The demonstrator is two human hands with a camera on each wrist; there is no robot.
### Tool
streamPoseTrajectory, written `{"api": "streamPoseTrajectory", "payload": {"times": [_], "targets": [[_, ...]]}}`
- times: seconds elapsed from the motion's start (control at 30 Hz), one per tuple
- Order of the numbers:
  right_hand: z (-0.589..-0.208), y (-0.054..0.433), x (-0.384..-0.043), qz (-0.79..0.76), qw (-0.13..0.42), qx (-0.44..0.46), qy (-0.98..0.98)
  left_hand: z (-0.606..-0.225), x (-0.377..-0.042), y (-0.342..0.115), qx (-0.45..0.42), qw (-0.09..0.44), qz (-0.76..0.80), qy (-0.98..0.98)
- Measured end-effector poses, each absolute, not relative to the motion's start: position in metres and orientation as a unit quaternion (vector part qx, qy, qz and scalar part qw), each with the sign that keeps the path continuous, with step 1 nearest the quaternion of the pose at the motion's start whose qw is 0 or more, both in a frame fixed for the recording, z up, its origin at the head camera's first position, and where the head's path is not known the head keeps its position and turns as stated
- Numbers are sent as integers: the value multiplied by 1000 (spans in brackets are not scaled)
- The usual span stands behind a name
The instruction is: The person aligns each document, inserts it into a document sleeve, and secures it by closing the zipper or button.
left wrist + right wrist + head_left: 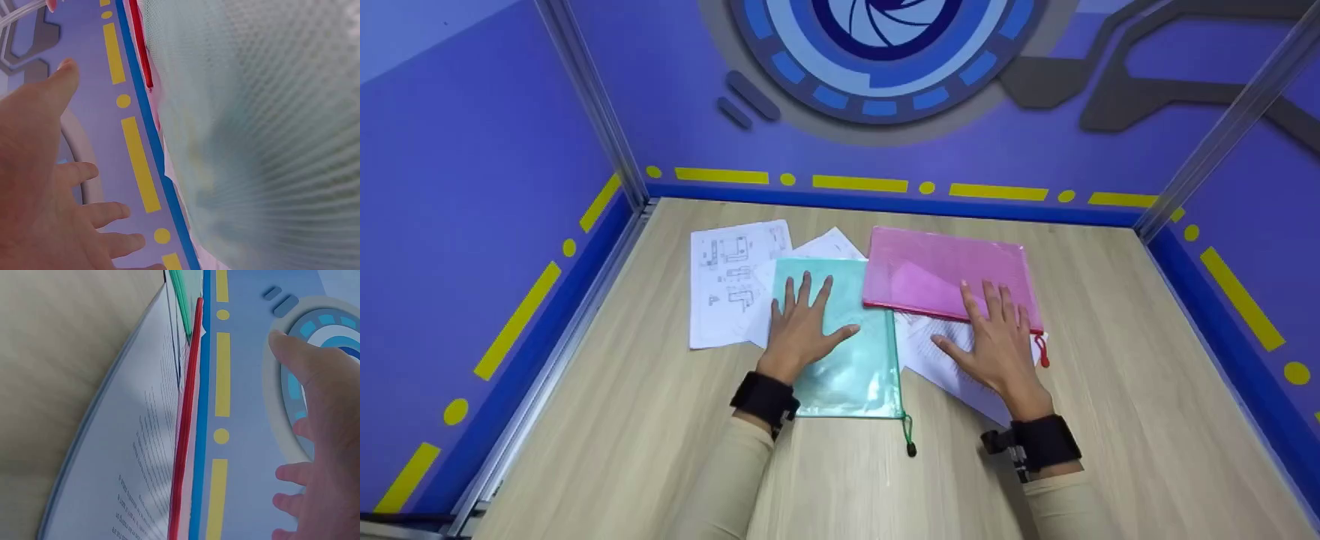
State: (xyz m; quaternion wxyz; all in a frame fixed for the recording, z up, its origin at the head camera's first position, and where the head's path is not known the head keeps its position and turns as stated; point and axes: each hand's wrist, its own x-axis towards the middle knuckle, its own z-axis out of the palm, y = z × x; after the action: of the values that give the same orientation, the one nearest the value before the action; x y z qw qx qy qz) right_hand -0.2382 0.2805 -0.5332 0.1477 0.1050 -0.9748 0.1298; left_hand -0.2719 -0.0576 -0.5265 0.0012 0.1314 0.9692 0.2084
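My left hand (801, 331), fingers spread, is over a translucent green zipper pouch (855, 386) that lies upright in the middle of the table. In the left wrist view a gap shows between that hand (50, 185) and the pouch's mesh surface (270, 112). Fingers apart, my right hand (1003, 352) hovers over the near right part of a pink zipper pouch (937, 259). The pink pouch lies crosswise, its red zipper (185, 433) towards me. Beneath its near edge, printed sheets (952, 379) stick out, partly hidden by the right hand. Neither hand holds anything.
Sheets with technical drawings (716, 319) lie left of the green pouch and run partly under it. A green zipper cord (910, 435) and a red one (1042, 351) trail onto the wooden table (1117, 390). Blue-purple panels (847, 150) wall the back and both sides.
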Motion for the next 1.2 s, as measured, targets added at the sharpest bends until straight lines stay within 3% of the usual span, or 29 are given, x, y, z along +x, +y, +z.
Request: {"api": "streamPoseTrajectory", "payload": {"times": [0.27,0.5,0.87,0.97,1.2], "targets": [[-529,292,-256,89,123,147,-977,-520,-300,-13,220,5,122,968],[-524,297,-281,52,65,203,-976,-535,-323,22,210,24,64,975],[-515,307,-306,38,-101,134,-985,-546,-337,40,233,-31,41,971],[-518,308,-309,37,-77,144,-986,-548,-335,43,249,-63,20,966],[-533,311,-315,11,41,182,-982,-557,-338,36,236,-117,27,964]]}}
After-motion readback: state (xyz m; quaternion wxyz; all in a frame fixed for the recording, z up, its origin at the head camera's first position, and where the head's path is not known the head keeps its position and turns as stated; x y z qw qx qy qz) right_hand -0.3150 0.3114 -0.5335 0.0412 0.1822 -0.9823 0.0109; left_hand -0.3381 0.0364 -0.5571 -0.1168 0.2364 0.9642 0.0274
